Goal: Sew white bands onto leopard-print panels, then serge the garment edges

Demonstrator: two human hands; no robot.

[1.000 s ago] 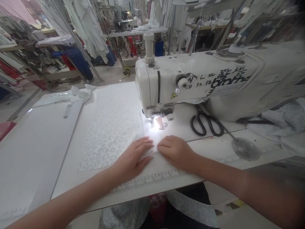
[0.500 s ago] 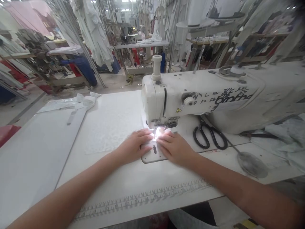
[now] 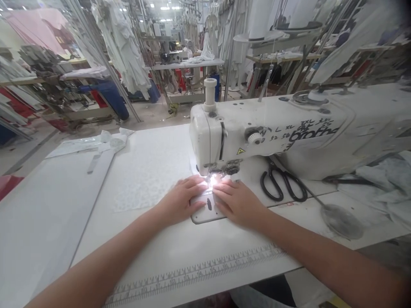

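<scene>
Black scissors point(image 3: 283, 185) are lying just right of the needle area, handles toward the person, with a metal spoon-like tool point(image 3: 341, 219) beyond them and crumpled cloth point(image 3: 382, 188) at the far right; the sewing machine point(image 3: 272, 132) head is overhanging the work and hiding the needle behind lamp glare. The patterned white fabric point(image 3: 144, 171) is lying flat on the table point(image 3: 48, 222) left of the needle plate point(image 3: 205, 209), its long axis running away from the person toward loose scraps point(image 3: 96, 143) at the far edge. The left hand point(image 3: 181, 199) and right hand point(image 3: 236, 201) are resting flat and unclenched, grasping nothing, fingertips meeting at the presser foot on either side of the plate.
</scene>
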